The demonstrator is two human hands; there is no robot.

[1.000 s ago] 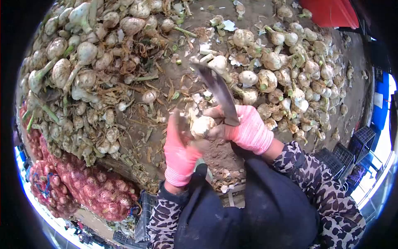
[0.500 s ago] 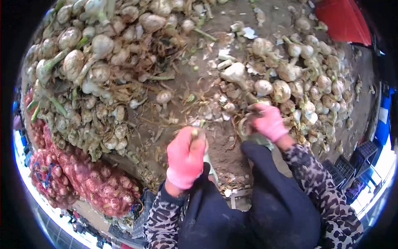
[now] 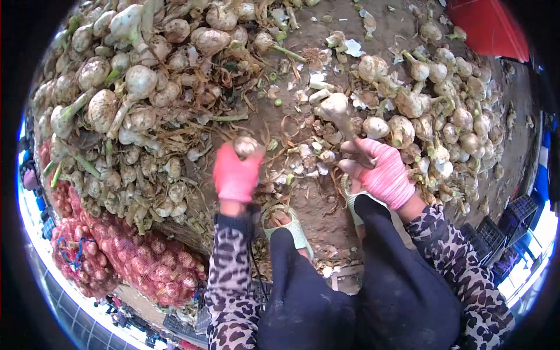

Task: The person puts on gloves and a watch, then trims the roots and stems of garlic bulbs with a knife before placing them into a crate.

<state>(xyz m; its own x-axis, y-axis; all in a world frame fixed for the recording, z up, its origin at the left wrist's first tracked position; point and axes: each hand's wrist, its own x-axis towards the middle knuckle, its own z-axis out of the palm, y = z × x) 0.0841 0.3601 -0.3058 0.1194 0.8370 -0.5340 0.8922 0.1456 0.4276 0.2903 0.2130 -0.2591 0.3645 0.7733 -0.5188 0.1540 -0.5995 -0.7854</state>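
My left hand [image 3: 238,172], in a pink glove, is closed around a garlic bulb [image 3: 246,146] just above the littered ground at the edge of the left heap. My right hand [image 3: 382,174], gloved the same way, grips a slim dark tool [image 3: 365,156] that looks like a small blade; its exact kind is unclear. Beyond that tool lies a pale garlic bulb with a long stem [image 3: 335,107]. The stem points back toward my right fingers, and I cannot tell whether it touches them.
A large heap of stemmed garlic [image 3: 140,81] spreads at the left, and a smaller pile [image 3: 402,128] at the right. Red mesh sacks [image 3: 149,256] lie lower left. Black crates [image 3: 516,216] and a red sheet-like object [image 3: 487,26] are at the right. My sandalled feet [image 3: 289,224] stand between.
My left hand has moved forward and left from near my knee and closed on a bulb that lay on the ground. My right hand has shifted slightly, and the dark tool shows more clearly.
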